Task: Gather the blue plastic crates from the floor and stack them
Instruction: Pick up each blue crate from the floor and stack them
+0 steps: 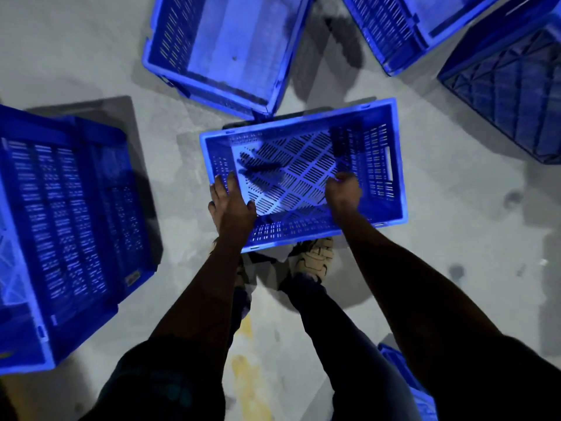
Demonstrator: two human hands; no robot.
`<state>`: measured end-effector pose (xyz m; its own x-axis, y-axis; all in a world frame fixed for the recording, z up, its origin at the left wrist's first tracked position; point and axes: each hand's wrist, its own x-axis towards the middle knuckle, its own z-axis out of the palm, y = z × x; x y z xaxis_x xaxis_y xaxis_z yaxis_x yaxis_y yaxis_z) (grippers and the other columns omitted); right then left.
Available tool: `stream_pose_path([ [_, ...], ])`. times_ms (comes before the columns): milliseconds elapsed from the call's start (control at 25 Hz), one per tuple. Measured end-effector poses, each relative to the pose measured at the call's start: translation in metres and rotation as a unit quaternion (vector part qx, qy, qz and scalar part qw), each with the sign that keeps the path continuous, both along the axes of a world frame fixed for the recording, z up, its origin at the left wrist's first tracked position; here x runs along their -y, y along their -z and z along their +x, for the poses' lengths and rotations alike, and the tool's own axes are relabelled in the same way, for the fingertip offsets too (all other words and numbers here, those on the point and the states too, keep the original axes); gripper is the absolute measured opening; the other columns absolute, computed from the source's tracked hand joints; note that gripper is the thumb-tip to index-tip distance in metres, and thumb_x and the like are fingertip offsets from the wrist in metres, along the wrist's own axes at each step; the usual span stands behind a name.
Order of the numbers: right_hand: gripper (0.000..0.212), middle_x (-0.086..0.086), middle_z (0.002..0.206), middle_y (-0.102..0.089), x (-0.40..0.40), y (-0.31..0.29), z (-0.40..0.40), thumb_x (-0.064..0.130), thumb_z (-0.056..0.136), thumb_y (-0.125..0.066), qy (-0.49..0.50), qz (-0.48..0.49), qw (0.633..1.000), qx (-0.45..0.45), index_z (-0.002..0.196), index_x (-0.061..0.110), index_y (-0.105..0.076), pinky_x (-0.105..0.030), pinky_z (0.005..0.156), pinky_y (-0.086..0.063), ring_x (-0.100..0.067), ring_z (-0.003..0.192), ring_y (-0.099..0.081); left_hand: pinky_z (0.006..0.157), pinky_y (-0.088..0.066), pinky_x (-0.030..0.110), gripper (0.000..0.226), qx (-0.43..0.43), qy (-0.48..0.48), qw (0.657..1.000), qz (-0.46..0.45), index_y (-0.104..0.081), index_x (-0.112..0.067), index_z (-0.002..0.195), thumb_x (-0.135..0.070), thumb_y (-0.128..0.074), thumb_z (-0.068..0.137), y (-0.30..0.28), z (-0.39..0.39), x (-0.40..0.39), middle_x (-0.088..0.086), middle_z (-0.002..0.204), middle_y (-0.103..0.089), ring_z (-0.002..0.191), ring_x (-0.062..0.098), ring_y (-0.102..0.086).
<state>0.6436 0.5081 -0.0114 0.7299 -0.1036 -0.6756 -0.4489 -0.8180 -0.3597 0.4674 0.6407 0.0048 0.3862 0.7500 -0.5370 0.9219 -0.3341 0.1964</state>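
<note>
- Six blue plastic crates show, counting a corner of one at the bottom edge; all have slotted walls.
- The held crate point(303, 174) sits at the middle of the view, open side up, its diamond-slotted bottom visible, with a handle cut-out in its right-hand end wall.
- The left hand point(232, 205) lies on the near left corner of the held crate, fingers stretched forward over the rim and thumb inside against the near wall.
- The right hand point(343, 191) is curled closed around the near rim of the held crate, toward its right side.
- Beyond the held crate, an open crate point(224, 50) rests on the floor, its corner almost touching the held crate's far rim.
- To the left of the held crate, well apart, a large crate point(66, 226) lies tilted on its side.
- Beyond and right of the held crate are two more: an upright crate point(406, 25) at the top edge, and an overturned crate point(510, 86) showing its ribbed underside.
- A crate corner point(403, 378) shows near and right of the held crate, behind the right arm.
- One pale shoe point(315, 259) is visible under the held crate's near edge.
- The concrete floor point(91, 56) is pale grey, with dark spots and a yellow stain point(246, 369); the light is dim.
</note>
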Motion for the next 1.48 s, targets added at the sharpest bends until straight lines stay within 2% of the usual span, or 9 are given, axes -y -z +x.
stream_pose_path([
  [120, 0.044, -0.021, 0.128, -0.055, 0.036, 0.018, -0.010, 0.022, 0.083, -0.060, -0.029, -0.076, 0.995, 0.054, 0.123, 0.007, -0.049, -0.044, 0.095, -0.044, -0.039, 0.119, -0.053, 0.110, -0.030, 0.053, 0.084, -0.035, 0.064, 0.997, -0.015, -0.024, -0.016, 0.153, -0.030, -0.068, 0.082, 0.015, 0.014, 0.020, 0.019, 0.161, -0.018, 0.148, 0.038, -0.018],
  [240, 0.069, -0.019, 0.143, -0.041, 0.041, 0.031, -0.009, 0.033, 0.077, -0.063, -0.073, -0.177, 0.976, 0.107, 0.136, 0.006, -0.040, -0.048, 0.101, -0.040, -0.041, 0.129, -0.040, 0.112, -0.028, 0.051, 0.081, -0.014, 0.151, 0.988, -0.033, -0.021, -0.017, 0.154, -0.033, -0.063, 0.087, 0.033, 0.048, 0.049, 0.015, 0.162, -0.015, 0.150, 0.036, -0.014],
  [440, 0.091, -0.018, 0.160, -0.022, 0.071, 0.055, 0.045, 0.027, 0.072, -0.060, -0.135, -0.205, 0.948, 0.203, 0.151, 0.002, -0.023, -0.049, 0.112, -0.028, -0.036, 0.146, -0.025, 0.112, -0.028, 0.052, 0.080, 0.010, 0.150, 0.988, -0.046, -0.022, -0.016, 0.154, -0.033, -0.064, 0.087, 0.062, 0.086, 0.071, 0.016, 0.161, -0.017, 0.150, 0.036, -0.015],
  [560, 0.085, -0.017, 0.151, -0.037, 0.086, 0.065, 0.076, 0.027, 0.079, -0.059, -0.145, -0.160, 0.964, 0.155, 0.151, 0.002, -0.022, -0.046, 0.112, -0.026, -0.033, 0.140, -0.035, 0.110, -0.030, 0.053, 0.083, 0.015, 0.177, 0.983, -0.039, -0.022, -0.016, 0.154, -0.033, -0.066, 0.086, 0.078, 0.103, 0.086, 0.017, 0.160, -0.021, 0.149, 0.037, -0.017],
  [800, 0.037, -0.019, 0.127, -0.053, 0.101, 0.065, 0.113, 0.027, 0.094, -0.047, -0.063, -0.087, 0.992, 0.069, 0.126, 0.010, -0.050, -0.043, 0.098, -0.041, -0.039, 0.118, -0.053, 0.110, -0.031, 0.052, 0.083, 0.031, 0.182, 0.982, -0.042, -0.024, -0.017, 0.153, -0.030, -0.068, 0.083, 0.080, 0.100, 0.098, 0.016, 0.160, -0.021, 0.149, 0.035, -0.017],
  [960, 0.038, -0.022, 0.115, -0.062, 0.094, 0.035, 0.107, 0.041, 0.094, -0.048, -0.073, -0.047, 0.993, 0.076, 0.110, 0.008, -0.059, -0.037, 0.084, -0.044, -0.040, 0.109, -0.057, 0.108, -0.034, 0.052, 0.082, 0.031, 0.195, 0.979, -0.038, -0.026, -0.015, 0.151, -0.030, -0.068, 0.083, 0.064, 0.076, 0.092, 0.017, 0.158, -0.023, 0.148, 0.034, -0.019],
  [1080, 0.042, -0.021, 0.106, -0.066, 0.086, 0.010, 0.092, 0.051, 0.092, -0.048, -0.074, -0.030, 0.991, 0.110, 0.108, 0.014, -0.057, -0.039, 0.079, -0.046, -0.040, 0.101, -0.061, 0.110, -0.031, 0.053, 0.080, 0.028, 0.136, 0.990, -0.034, -0.027, -0.014, 0.152, -0.028, -0.068, 0.085, 0.048, 0.059, 0.078, 0.017, 0.160, -0.019, 0.149, 0.035, -0.017],
  [1240, 0.039, -0.026, 0.105, -0.065, 0.086, -0.006, 0.068, 0.048, 0.097, -0.043, -0.118, -0.081, 0.982, 0.125, 0.111, 0.013, -0.052, -0.044, 0.078, -0.048, -0.045, 0.099, -0.061, 0.110, -0.029, 0.056, 0.079, 0.025, -0.013, 0.999, -0.039, -0.025, -0.014, 0.152, -0.026, -0.066, 0.086, 0.033, 0.032, 0.051, 0.018, 0.161, -0.017, 0.149, 0.036, -0.015],
  [1480, 0.041, -0.030, 0.112, -0.063, 0.107, 0.007, 0.043, 0.043, 0.098, -0.045, -0.050, -0.125, 0.986, 0.100, 0.112, 0.007, -0.055, -0.047, 0.084, -0.047, -0.047, 0.105, -0.059, 0.109, -0.031, 0.056, 0.081, -0.012, -0.125, 0.992, 0.024, -0.027, -0.010, 0.151, -0.025, -0.067, 0.083, 0.052, -0.018, -0.018, 0.020, 0.159, -0.020, 0.147, 0.037, -0.019],
])
